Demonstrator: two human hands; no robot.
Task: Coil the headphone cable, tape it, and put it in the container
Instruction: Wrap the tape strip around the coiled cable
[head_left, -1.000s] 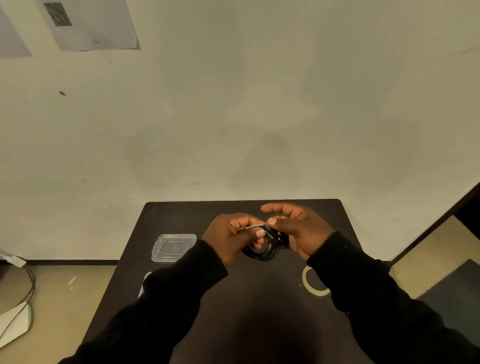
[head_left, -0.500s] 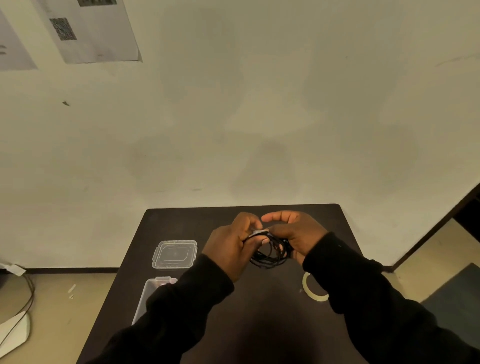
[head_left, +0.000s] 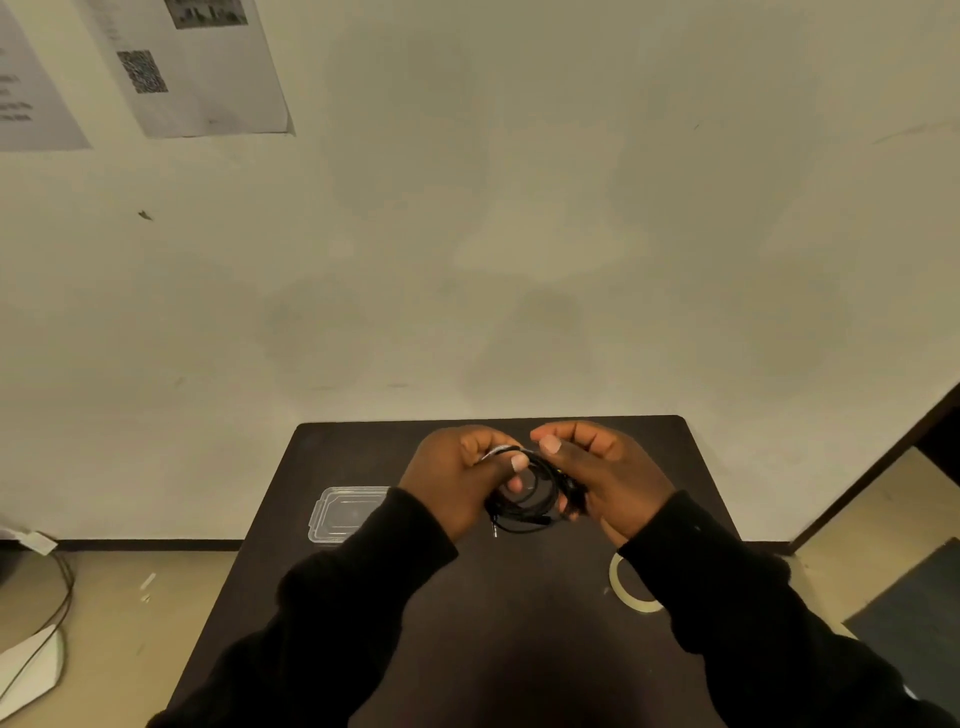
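Observation:
A black headphone cable (head_left: 524, 506), wound into a small coil, hangs between my two hands above the dark table (head_left: 519, 623). My left hand (head_left: 457, 478) pinches the top of the coil, where a pale strip of tape shows under the thumb. My right hand (head_left: 608, 478) grips the coil's right side, thumb on top. The plug end dangles below the coil. A clear plastic lid (head_left: 345, 512) lies on the table to the left, partly behind my left sleeve. A roll of pale tape (head_left: 623, 587) lies flat under my right forearm.
The table's far edge meets a plain wall. Papers (head_left: 197, 67) are stuck on the wall at the upper left. Cables (head_left: 47, 613) lie on the floor to the left. A dark mat (head_left: 914, 608) is on the floor at the right.
Both hands have stayed on the coil and shifted slightly; the right fingers have curled in over it. The view has tilted, and the open container seen at my left sleeve is hidden now.

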